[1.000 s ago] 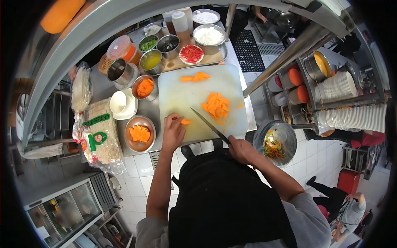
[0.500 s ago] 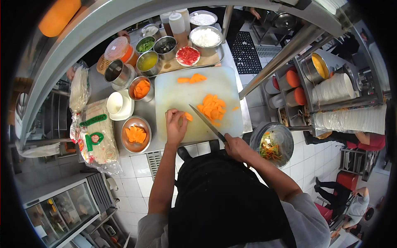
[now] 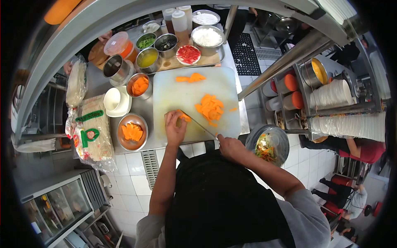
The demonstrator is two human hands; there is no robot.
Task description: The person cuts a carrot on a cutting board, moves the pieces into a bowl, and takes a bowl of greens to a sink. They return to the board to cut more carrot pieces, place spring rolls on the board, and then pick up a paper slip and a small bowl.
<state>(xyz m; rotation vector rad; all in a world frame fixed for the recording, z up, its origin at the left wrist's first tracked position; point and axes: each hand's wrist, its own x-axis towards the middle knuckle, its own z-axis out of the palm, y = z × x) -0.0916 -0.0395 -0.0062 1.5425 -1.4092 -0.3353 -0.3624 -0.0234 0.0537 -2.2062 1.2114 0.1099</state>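
Note:
My left hand rests on the white cutting board, its fingers closed on a small carrot piece. In my right hand is a kitchen knife, gripped by the handle. Its blade slants up and left, the tip end at the carrot piece beside my left fingertips. A pile of carrot slices lies right of the blade, and more carrot pieces sit near the board's far edge. Left of the board are a metal bowl and a metal pot, both with carrot slices inside.
White bowls and packaged noodles stand on the left. Behind the board, a tray holds squeeze bottles, a plate of red strips and several metal containers. A lined bin with scraps is at the right. A metal post rises beyond the board.
The knife has moved left from beside the carrot pile, and its blade now meets the carrot piece at my left fingers. My right hand has shifted slightly left. The whole view has shifted a little.

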